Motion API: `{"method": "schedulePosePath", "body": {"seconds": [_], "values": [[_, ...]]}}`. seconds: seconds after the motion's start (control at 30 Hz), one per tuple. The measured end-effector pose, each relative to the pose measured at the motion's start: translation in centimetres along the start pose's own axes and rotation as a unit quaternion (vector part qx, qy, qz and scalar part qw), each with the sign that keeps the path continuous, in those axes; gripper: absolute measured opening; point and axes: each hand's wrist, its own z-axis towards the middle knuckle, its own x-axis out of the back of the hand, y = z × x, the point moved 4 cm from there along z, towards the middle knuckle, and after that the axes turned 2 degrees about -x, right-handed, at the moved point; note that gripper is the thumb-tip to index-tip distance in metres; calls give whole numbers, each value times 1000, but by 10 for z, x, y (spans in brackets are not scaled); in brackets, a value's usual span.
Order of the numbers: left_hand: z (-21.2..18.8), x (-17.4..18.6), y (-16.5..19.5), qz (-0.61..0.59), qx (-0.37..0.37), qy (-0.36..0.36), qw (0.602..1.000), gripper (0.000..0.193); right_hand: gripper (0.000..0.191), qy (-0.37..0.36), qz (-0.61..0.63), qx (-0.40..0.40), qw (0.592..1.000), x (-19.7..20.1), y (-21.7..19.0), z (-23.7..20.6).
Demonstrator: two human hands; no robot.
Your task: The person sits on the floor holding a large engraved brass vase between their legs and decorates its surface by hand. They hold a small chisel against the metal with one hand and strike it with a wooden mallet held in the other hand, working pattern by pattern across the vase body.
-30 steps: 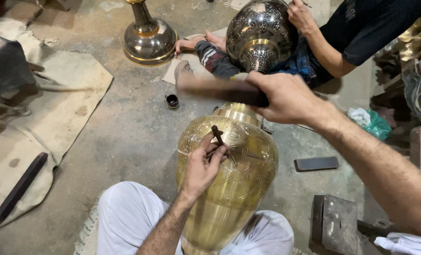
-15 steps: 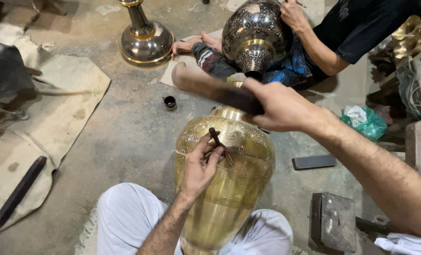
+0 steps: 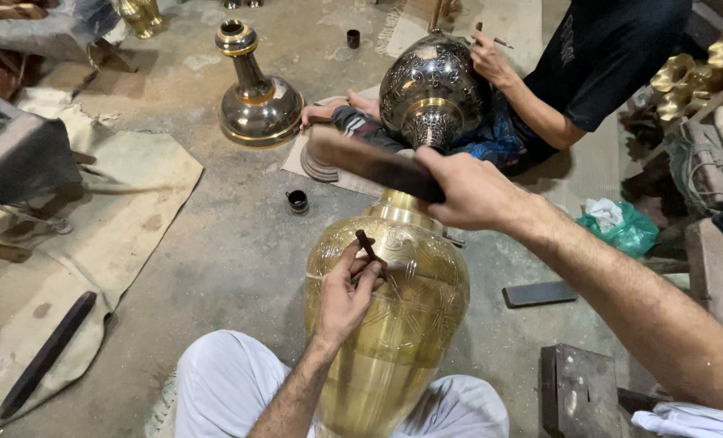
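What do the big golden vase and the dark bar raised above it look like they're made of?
The golden vase looks like polished brass: yellow, shiny, with engraved patterns. The dark bar in the right hand looks like wood, matte and brown, though motion blur leaves that unsure. The thin punch in the left hand seems dark metal.

There is a single view, from a camera worn on the person's head, looking steeply down and slightly forward over their own lap. It sits close: the brass vase [image 3: 387,316] between the white-clad knees fills the lower middle, and the left hand [image 3: 347,296] and right hand [image 3: 471,191] reach in from the bottom and the right edge. Farther up the picture the concrete floor [image 3: 232,243] stretches away to a second person seated opposite (cut off at the shoulders by the top edge).
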Motion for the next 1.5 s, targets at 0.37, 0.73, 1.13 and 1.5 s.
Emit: {"method": "schedulePosePath", "body": {"seconds": [0.37,0.73,1.13,1.5], "values": [[-7,0,6,79,-36,15,996,44,33,11,-86,65,994,0,-8,-10],[-11,-2,-6,48,-59,2,997,42,41,59,89,19,994,9,2,-17],[-15,-2,-5,114,-110,-1,987,40,44,25,-78,80,993,3,-8,-16],[-18,-3,-16,65,-75,2,995,40,44,59,16,56,997,4,-6,-30]]}}
